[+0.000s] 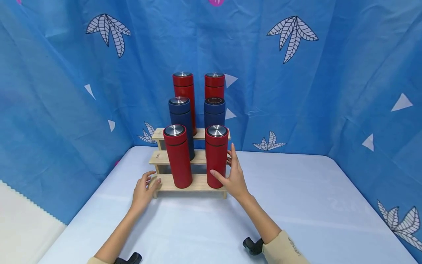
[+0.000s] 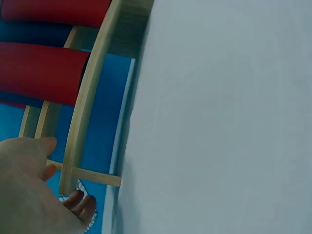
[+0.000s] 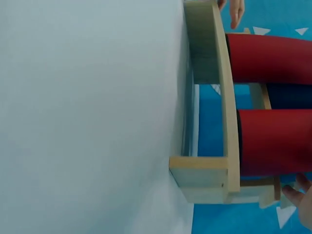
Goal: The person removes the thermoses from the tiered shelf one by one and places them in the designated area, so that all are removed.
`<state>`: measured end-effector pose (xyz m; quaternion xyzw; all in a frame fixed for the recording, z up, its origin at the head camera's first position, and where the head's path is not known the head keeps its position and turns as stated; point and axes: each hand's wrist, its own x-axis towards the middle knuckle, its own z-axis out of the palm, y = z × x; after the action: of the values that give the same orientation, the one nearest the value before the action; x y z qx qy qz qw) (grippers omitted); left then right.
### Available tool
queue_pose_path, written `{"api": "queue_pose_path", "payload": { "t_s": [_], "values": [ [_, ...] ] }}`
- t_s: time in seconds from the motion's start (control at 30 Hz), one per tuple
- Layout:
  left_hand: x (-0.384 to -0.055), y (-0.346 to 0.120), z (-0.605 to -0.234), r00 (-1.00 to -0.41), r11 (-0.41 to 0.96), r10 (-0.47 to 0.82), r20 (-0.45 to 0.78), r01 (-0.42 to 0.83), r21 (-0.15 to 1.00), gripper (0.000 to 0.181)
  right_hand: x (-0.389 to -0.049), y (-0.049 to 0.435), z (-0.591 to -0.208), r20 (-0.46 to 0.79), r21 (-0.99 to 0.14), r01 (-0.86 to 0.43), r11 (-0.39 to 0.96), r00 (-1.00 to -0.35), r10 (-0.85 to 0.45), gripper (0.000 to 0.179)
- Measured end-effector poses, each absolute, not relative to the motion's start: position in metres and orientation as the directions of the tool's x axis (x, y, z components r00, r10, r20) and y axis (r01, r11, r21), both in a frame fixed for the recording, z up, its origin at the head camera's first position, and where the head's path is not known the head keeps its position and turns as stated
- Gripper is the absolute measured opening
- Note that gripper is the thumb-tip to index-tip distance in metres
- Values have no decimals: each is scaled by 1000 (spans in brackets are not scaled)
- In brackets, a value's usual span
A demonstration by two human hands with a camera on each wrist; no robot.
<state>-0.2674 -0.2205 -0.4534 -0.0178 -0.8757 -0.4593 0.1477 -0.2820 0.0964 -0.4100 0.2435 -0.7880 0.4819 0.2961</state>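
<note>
A light wooden three-step rack [image 1: 160, 157] carries upright tumblers in two columns. A left red tumbler [image 1: 178, 161] and a right red tumbler [image 1: 216, 157] with steel-topped lids stand on the lowest step. My right hand [image 1: 234, 180] is at the right red tumbler, its thumb crossing the front and its fingers along the right side, index finger pointing up. In the right wrist view its fingertips [image 3: 293, 194] are right by the tumbler's side. My left hand [image 1: 142, 192] is beside the rack's left end, fingers loosely bent, thumb and fingers spread around the lowest step's end [image 2: 68, 183].
Two blue tumblers [image 1: 180, 113] stand on the middle step, and two taller-set red tumblers [image 1: 183, 86] on the top step. The rack stands on a white-covered table [image 1: 290, 190]. A blue patterned cloth [image 1: 247, 44] hangs behind and at both sides.
</note>
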Motion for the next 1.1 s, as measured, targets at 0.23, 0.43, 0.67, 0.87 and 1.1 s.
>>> {"api": "queue_pose_path", "payload": {
  "t_s": [0.23,0.43,0.67,0.87,1.1],
  "values": [
    [-268,-226,-471,-986,529,-72,149,89,844,58,-280,86,-412,689,-638,-663,391,-718,-94,105],
    [-271,-227,-477,-989,496,-69,130,79,865,60,-277,85,-406,715,-621,-668,409,-697,-53,105],
    [-272,-228,-479,-991,482,-67,117,70,873,60,-276,100,-412,762,-549,-701,455,-643,-73,107],
    [-271,-230,-480,-990,482,-73,123,73,873,60,-266,120,-413,788,-505,-731,460,-607,-101,113],
    [-269,-232,-483,-988,494,-78,130,75,866,59,-251,145,-410,791,-480,-744,465,-596,-136,120]
  ]
}}
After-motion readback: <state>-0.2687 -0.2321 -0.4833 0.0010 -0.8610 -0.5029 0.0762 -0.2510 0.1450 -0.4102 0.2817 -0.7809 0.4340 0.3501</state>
